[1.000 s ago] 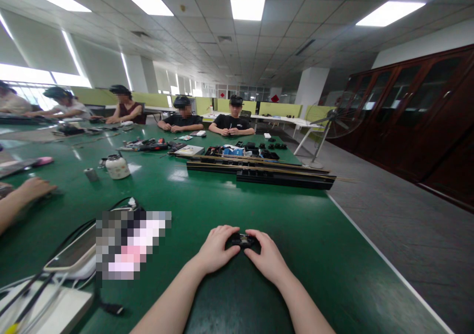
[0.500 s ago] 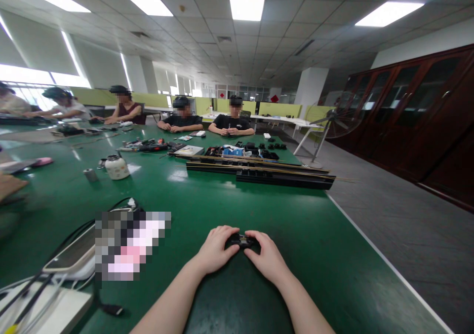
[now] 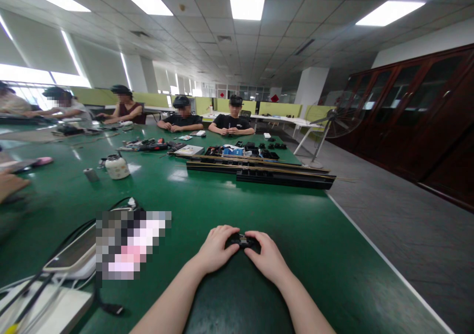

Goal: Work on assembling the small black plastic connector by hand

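Black device [image 3: 243, 241] gripped at opposite ends by left hand [image 3: 217, 247] and right hand [image 3: 268, 255], fingers curled; green table [image 3: 333, 270] beneath; white jar [image 3: 117, 167] stands well apart.

On the table [image 3: 355, 255], a gadget [image 3: 243, 243] sits near, between the left hand [image 3: 217, 248] and right hand [image 3: 268, 253], a phone [image 3: 72, 251] well left. Farther back, a jar [image 3: 117, 167] stands left and rails [image 3: 287, 179] lie right. Beyond, at right, a fan [image 3: 332, 115] stands left of a cabinet [image 3: 416, 104].
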The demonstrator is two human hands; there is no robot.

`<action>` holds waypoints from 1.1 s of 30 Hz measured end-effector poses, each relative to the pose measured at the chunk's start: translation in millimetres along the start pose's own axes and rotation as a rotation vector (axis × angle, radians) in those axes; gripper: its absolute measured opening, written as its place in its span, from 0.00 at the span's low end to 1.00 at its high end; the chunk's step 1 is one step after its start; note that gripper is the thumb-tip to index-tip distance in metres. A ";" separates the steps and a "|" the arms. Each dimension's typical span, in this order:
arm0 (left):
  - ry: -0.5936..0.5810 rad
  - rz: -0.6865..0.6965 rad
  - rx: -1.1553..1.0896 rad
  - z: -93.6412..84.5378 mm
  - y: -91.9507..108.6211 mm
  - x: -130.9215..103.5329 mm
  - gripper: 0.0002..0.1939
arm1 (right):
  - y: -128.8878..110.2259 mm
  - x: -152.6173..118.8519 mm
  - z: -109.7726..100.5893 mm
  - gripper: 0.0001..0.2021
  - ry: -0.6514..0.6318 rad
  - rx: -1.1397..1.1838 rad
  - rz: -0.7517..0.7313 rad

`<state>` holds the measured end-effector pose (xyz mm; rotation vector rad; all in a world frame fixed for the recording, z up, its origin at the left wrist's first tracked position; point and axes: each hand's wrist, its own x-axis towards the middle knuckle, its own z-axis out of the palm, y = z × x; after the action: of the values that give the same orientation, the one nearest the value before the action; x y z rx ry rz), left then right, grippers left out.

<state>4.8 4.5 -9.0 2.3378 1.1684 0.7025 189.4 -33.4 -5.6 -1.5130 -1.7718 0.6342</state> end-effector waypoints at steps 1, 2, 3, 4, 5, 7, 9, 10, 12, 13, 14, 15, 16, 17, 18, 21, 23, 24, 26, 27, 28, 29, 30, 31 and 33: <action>-0.001 0.001 -0.001 0.0 0.1 0.0 0.18 | -0.4 0.0 0.0 0.17 -0.001 0.000 0.000; -0.001 0.002 -0.002 0.1 0.0 0.0 0.18 | -0.9 0.1 -0.1 0.17 -0.001 0.001 0.001; -0.001 0.004 -0.003 0.3 -0.1 0.0 0.18 | -1.3 0.2 -0.3 0.17 -0.002 0.002 0.002; -0.001 0.005 -0.004 0.5 -0.3 0.1 0.18 | -1.7 0.4 -0.4 0.17 -0.004 0.002 0.004; -0.001 0.005 -0.004 0.8 -0.5 0.2 0.18 | -1.9 0.6 -0.6 0.17 -0.004 0.002 0.005; -0.004 0.003 -0.005 1.0 -0.7 0.5 0.18 | -1.8 0.8 -0.8 0.17 -0.005 0.001 0.005; -0.007 -0.002 -0.003 0.9 -0.8 0.8 0.18 | -1.3 0.8 -0.9 0.17 -0.003 0.000 0.002; -0.007 -0.003 -0.002 0.8 -0.9 1.0 0.18 | -1.0 0.7 -0.9 0.17 -0.003 0.000 0.000; -0.007 -0.004 0.001 0.6 -1.0 1.1 0.18 | -0.8 0.7 -0.9 0.17 -0.003 0.000 0.000; -0.007 -0.004 0.003 0.6 -1.2 1.2 0.18 | -1.0 0.7 -0.9 0.17 -0.003 -0.001 0.002; -0.007 -0.004 0.004 0.8 -1.5 1.2 0.18 | -1.4 0.7 -1.0 0.17 -0.005 -0.002 0.002; -0.006 -0.005 0.005 1.1 -1.9 1.2 0.18 | -1.8 0.8 -1.1 0.17 -0.007 -0.004 0.003; -0.003 -0.005 0.005 1.4 -2.4 1.3 0.18 | -2.3 0.9 -1.2 0.17 -0.008 -0.006 0.003; 0.001 -0.004 0.003 1.9 -2.9 1.3 0.17 | -2.7 0.9 -1.2 0.17 -0.010 -0.007 0.004; 0.004 -0.004 0.001 2.4 -3.3 1.3 0.17 | -2.9 1.0 -1.3 0.17 -0.010 -0.008 0.005; 0.010 -0.005 -0.005 3.5 -4.0 1.5 0.17 | -2.7 1.0 -1.2 0.17 -0.008 -0.011 0.006; 0.011 -0.007 -0.010 3.8 -4.0 1.7 0.17 | -2.1 0.9 -1.1 0.17 -0.006 -0.015 0.003; 0.012 -0.009 -0.012 3.8 -4.0 1.8 0.17 | -1.9 0.9 -1.0 0.17 -0.007 -0.016 0.001; 0.012 -0.014 -0.014 3.7 -4.0 1.9 0.17 | -1.8 0.7 -1.1 0.16 -0.007 -0.018 -0.001; 0.010 -0.015 -0.015 3.6 -4.0 2.0 0.17 | -1.8 0.7 -1.1 0.16 -0.006 -0.018 -0.002; 0.010 -0.016 -0.016 3.5 -3.9 2.1 0.17 | -1.9 0.6 -1.2 0.16 -0.004 -0.018 -0.002; 0.008 -0.016 -0.017 3.3 -3.9 2.2 0.16 | -2.0 0.5 -1.2 0.16 -0.002 -0.018 -0.002; 0.006 -0.018 -0.017 3.1 -3.7 2.3 0.16 | -2.1 0.5 -1.3 0.16 0.000 -0.018 -0.002; 0.003 -0.020 -0.017 2.8 -3.5 2.4 0.16 | -2.2 0.5 -1.4 0.16 0.000 -0.019 -0.002; -0.002 -0.026 -0.015 2.3 -3.1 2.5 0.16 | -2.6 0.5 -1.5 0.15 0.000 -0.021 0.000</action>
<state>5.7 8.0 -11.9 2.3059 1.1868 0.6979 189.0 -33.5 -2.6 -1.5269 -1.7838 0.6178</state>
